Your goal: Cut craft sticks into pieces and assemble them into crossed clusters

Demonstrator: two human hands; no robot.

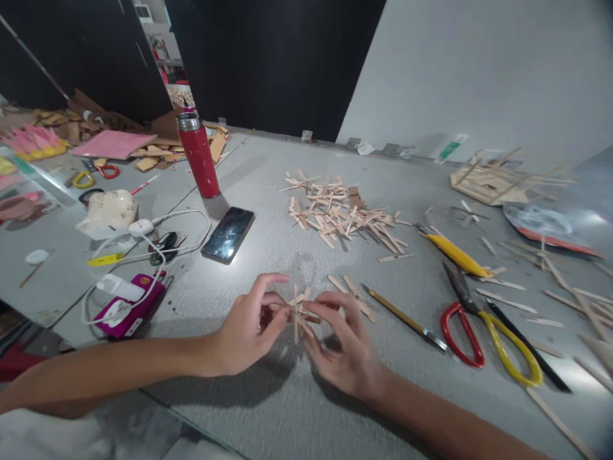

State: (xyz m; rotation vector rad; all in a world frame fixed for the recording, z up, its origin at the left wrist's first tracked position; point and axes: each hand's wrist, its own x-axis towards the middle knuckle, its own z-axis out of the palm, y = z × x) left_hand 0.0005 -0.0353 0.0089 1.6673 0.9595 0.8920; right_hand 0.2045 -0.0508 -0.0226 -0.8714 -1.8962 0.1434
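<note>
Between my two hands is a small cluster of crossed wooden sticks (295, 313), fanned out like a star just above the table. My left hand (256, 322) pinches it from the left with thumb and fingers, the index finger raised and bent over it. From the other side my right hand (338, 335) closes thumb and fingertips on its right end. Fingertips hide part of the joint. Just past my right hand lie a few loose wooden sticks (352, 295), with a pencil (402, 316) to their right.
Beyond my hands spreads a pile of short sticks (340, 211). At right lie scissors (467, 300), a yellow utility knife (454, 252) and a stick framework (493, 182). A phone (228, 235), red bottle (197, 156) and purple power strip (138, 303) with cables are left.
</note>
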